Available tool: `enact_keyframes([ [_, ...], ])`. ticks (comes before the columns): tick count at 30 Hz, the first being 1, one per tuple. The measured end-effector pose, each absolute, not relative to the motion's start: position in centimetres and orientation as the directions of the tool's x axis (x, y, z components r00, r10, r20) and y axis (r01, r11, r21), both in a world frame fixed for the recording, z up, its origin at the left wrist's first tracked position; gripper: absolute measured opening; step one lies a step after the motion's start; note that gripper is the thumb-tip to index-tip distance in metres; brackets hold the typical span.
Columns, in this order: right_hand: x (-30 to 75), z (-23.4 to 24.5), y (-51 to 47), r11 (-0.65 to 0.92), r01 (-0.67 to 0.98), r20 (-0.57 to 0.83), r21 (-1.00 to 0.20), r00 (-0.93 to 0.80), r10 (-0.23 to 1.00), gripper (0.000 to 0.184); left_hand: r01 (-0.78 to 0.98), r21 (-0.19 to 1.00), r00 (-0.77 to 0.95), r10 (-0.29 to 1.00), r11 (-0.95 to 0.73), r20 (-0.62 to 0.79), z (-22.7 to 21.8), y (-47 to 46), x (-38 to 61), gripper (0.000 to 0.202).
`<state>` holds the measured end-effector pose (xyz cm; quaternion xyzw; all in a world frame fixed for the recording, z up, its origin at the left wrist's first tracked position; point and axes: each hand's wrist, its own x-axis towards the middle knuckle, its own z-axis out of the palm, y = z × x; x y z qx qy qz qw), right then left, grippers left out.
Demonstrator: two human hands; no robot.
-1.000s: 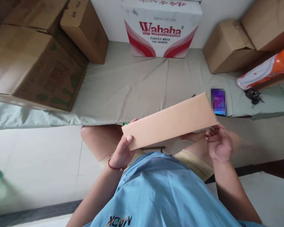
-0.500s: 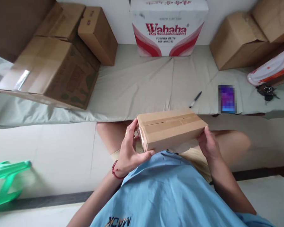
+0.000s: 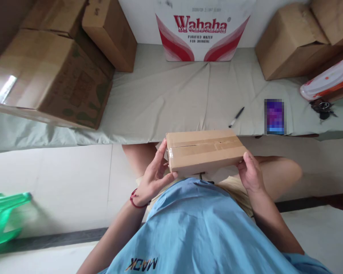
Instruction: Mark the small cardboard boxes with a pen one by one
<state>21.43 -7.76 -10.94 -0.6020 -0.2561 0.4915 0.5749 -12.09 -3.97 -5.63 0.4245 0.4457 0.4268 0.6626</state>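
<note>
A long, flat cardboard box [image 3: 205, 150] is held above my lap, in front of the table's edge. Brown tape runs along the seam on its upper face. My left hand [image 3: 156, 177] grips the left end, thumb at the near corner and fingers along the far side; a red bracelet is on that wrist. At the near right corner, my right hand [image 3: 250, 173] holds the box with the thumb on top. The fingers of the right hand are partly hidden under the box.
On the cloth-covered table [image 3: 177, 99] lie a pen [image 3: 236, 117], a phone with a blurred screen [image 3: 274, 117] and keys [image 3: 322, 108]. A white Wahaba-style carton marked "Wahaha" [image 3: 200, 45] stands at the back. Cardboard boxes [image 3: 71, 83] fill the left; another box [image 3: 288, 45] is right. A green plastic stool [image 3: 8, 217] is lower left.
The box has tilted a little, so its left end face shows less and its top shows more. Both hands keep hold of it. The view has shifted slightly.
</note>
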Motion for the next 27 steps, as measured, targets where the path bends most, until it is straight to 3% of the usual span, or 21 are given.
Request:
enact_keyframes([
  [3,20.8,-9.8,-7.4,-0.155,-0.108,-0.184,-0.982,0.347,0.920,0.052,-0.297,0.892,0.265,0.927,0.340,-0.265,-6.4,-4.0,-12.8,0.080],
  [9,19.5,-6.1,-7.3,0.098,0.201,0.141,-0.975,0.213,0.967,0.048,-0.487,0.768,0.000,0.880,0.415,-0.476,-7.9,-3.1,-13.1,0.060],
  [13,18.8,-2.7,-7.5,0.267,0.401,0.312,-0.876,0.049,0.949,0.056,-0.618,0.663,-0.093,0.798,0.423,-0.596,-9.6,-2.4,-12.9,0.050],
  [17,18.5,-0.9,-6.8,0.448,0.526,0.457,-0.723,-0.122,0.881,0.068,-0.650,0.619,-0.069,0.777,0.441,-0.626,-11.0,-2.3,-12.5,0.042],
  [22,18.3,-1.0,-6.2,0.502,0.508,0.483,-0.700,-0.181,0.857,0.072,-0.572,0.665,0.001,0.812,0.480,-0.584,-11.4,-3.4,-13.0,0.052],
  [27,19.2,-2.8,-6.8,0.294,0.417,0.317,-0.860,-0.014,0.948,0.063,-0.458,0.792,0.034,0.898,0.403,-0.438,-10.7,-4.1,-13.4,0.072],
])
